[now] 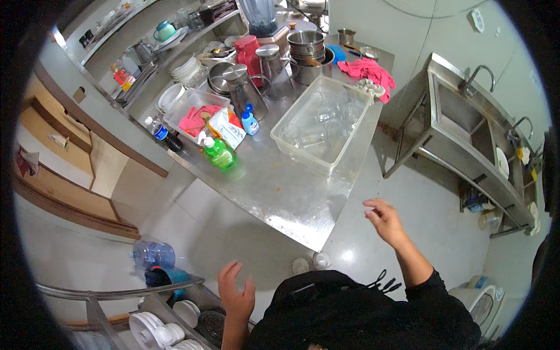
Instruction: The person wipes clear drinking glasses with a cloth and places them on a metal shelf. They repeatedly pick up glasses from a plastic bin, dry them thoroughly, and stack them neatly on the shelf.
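Both my hands are raised in the air and hold nothing. My left hand (237, 284) is low in view, fingers apart, short of the near edge of a stainless steel table (262, 197). Off the table's right edge, my right hand (385, 218) hovers with bent, parted fingers. On the table stands a translucent plastic tub (288, 151) with several clear glasses (326, 116) inside, some lying on their sides. Left of it are a green pump bottle of soap (220, 154), a small blue bottle (250, 122), a white and orange packet (227, 127) and a plastic bin (175, 111) holding pink cloth (199, 118).
Metal pitchers (245, 92), stacked steel pots (306, 48) and a pink cloth (372, 72) occupy the table's far part. A steel sink (459, 116) stands right. Shelves (192, 37) hold dishes at left. A rack (118, 293) with white plates (146, 328) is low left, by a water jug (153, 254).
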`<state>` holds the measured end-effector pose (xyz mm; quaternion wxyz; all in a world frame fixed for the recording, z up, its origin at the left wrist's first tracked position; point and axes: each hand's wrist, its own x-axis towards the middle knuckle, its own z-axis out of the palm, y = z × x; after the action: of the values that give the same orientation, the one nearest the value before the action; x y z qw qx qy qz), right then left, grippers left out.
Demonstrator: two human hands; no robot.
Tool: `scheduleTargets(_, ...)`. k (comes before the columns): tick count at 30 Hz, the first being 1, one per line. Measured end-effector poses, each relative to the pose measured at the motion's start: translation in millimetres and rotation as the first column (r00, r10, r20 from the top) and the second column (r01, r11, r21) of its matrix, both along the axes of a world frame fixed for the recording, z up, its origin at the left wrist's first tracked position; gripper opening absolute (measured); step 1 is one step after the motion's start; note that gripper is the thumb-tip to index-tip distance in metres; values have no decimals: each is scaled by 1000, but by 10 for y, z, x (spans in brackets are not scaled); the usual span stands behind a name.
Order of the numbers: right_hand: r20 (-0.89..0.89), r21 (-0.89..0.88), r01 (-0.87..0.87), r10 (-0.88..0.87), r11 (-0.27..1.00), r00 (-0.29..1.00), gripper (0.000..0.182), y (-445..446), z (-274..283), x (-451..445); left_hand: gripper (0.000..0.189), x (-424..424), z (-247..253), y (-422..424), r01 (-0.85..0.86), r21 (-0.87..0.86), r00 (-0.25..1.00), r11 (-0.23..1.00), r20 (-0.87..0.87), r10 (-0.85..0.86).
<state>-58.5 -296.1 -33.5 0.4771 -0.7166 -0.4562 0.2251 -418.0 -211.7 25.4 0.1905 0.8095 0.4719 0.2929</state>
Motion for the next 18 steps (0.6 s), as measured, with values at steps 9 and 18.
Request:
scheduleTargets(9,-112,-88,351,-359,932,927,19,-840,-140,353,32,989,-148,545,349,1,937,937,23,-349)
scheduleTargets(18,-36,-58,322,-324,945,945,20,-1086,-157,1690,36,2509,-279,824,330,151,943,932,-99,-318)
